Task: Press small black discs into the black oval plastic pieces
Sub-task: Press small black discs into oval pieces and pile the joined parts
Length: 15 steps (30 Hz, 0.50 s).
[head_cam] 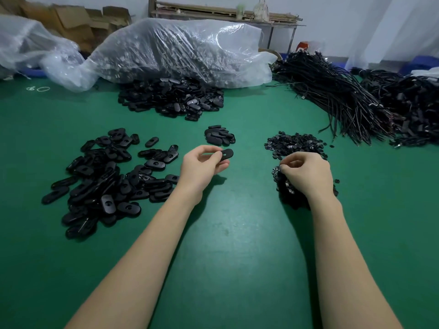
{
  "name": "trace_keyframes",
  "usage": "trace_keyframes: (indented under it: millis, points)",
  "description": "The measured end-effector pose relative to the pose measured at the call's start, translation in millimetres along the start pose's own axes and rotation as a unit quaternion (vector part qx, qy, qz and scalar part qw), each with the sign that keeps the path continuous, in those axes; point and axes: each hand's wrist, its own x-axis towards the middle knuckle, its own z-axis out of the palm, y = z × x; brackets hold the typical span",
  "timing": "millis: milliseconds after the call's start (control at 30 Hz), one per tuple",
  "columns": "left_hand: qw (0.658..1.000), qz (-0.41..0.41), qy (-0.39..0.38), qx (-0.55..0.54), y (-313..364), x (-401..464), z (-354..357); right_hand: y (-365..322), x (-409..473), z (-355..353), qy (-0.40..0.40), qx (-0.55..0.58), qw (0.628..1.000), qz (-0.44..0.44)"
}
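We work over a green worktop (228,233) that carries everything. Far beyond both hands lies a big clear plastic bag (166,48) with a heap of oval pieces (171,98) spilling out at its near edge, and beyond the right hand a mass of black cords (344,98). Just to the outside of our left hand (202,167) sits a wide pile of ovals with holes (107,181); a small stack of ovals (219,135) lies just beyond that hand. Our right hand (306,173) rests on the pile of small discs (294,146), which runs from under the palm to just beyond the knuckles.

The left hand pinches one oval piece (226,154) between thumb and fingers, held clear of the worktop with its hole showing. The right hand's fingers are curled down into the discs; we think they pinch one, but it is too small to tell.

We judge this the fetching step: the oval is ready, the disc is being picked. Next we need a single disc brought across to the oval, set squarely over the hole, and pushed in with the thumb while the left hand braces the piece.
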Motion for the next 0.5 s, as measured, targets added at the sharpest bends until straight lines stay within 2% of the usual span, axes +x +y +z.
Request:
trace_keyframes:
  millis: [67, 167, 233, 300, 500]
  points:
    - [0.999, -0.02, -0.004, -0.039, 0.3, -0.4, 0.0, -8.3, -1.5, 0.4, -0.026, 0.113, 0.993, -0.022]
    - [0.996, -0.04, -0.024, -0.081, 1.6, 0.2, -0.1, -32.2, -10.3, 6.3, -0.127, 0.275, 0.953, -0.033]
    - [0.992, -0.056, -0.033, -0.105, 3.1, 0.8, -0.1, -45.6, -18.0, 16.3, -0.19, 0.291, 0.937, -0.028]
    - [0.992, -0.068, -0.039, -0.103, 4.2, 0.9, -0.1, -53.4, -25.0, 26.8, -0.219, 0.298, 0.929, -0.015]
    - [0.991, -0.062, -0.042, -0.114, 7.9, -3.2, -2.3, -56.8, -30.5, 37.7, -0.212, 0.36, 0.907, 0.05]
